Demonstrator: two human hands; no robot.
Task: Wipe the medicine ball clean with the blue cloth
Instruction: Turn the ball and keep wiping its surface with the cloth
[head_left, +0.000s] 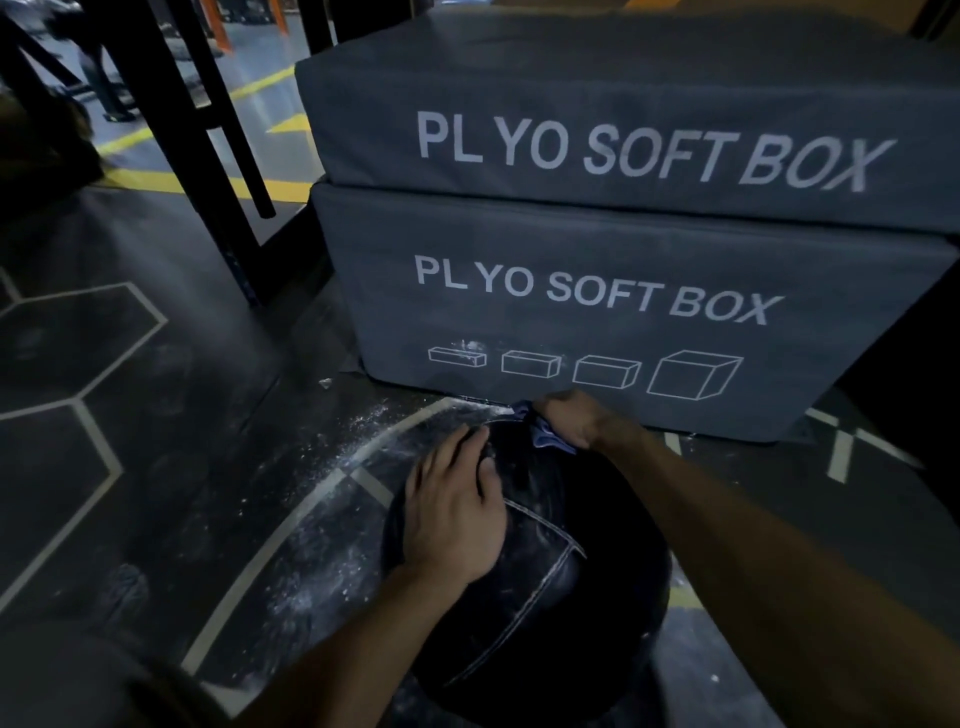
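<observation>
the medicine ball (524, 587), black with pale seams, sits on the dark floor (156, 467) just in front of two stacked grey plyo soft boxes (597, 291). the left hand (454, 512) rests flat on its top, fingers spread; the right hand (574, 418) grips the bunched blue cloth (545, 436) against the ball's far side. white powder (322, 571) dusts the floor beside it

floor (171, 364): dark, hexagon lines, white dust | on it: medicine ball (524, 597); two stacked plyo boxes (597, 332)
</observation>
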